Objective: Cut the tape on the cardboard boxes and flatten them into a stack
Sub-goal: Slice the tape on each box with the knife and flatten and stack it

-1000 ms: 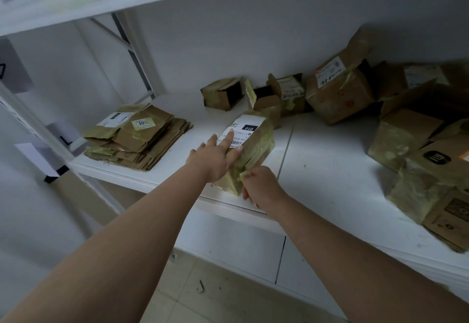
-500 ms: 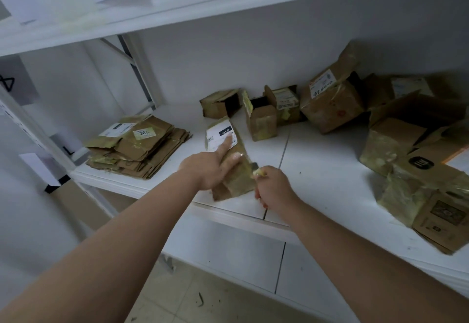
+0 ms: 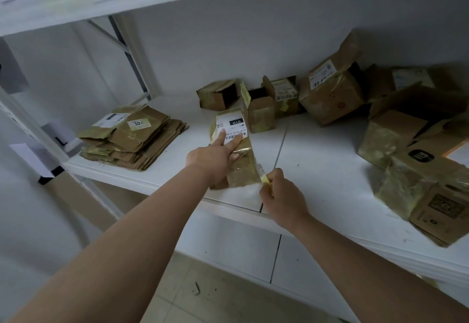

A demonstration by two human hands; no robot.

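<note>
Left hand [image 3: 213, 156], frame centre: fingers straight, pressing the labelled box [image 3: 234, 150] down on the shelf [image 3: 317, 170]. Right hand [image 3: 283, 197], just lower right of it: fingers curled round a small yellowish tool [image 3: 266, 179], tip at the box's near corner. Step, judged: tape cutting, box partly collapsed. Next: finish flattening, carry to flattened stack [image 3: 132, 137], left of centre. Uncut boxes [image 3: 332, 96]: upper right.
</note>
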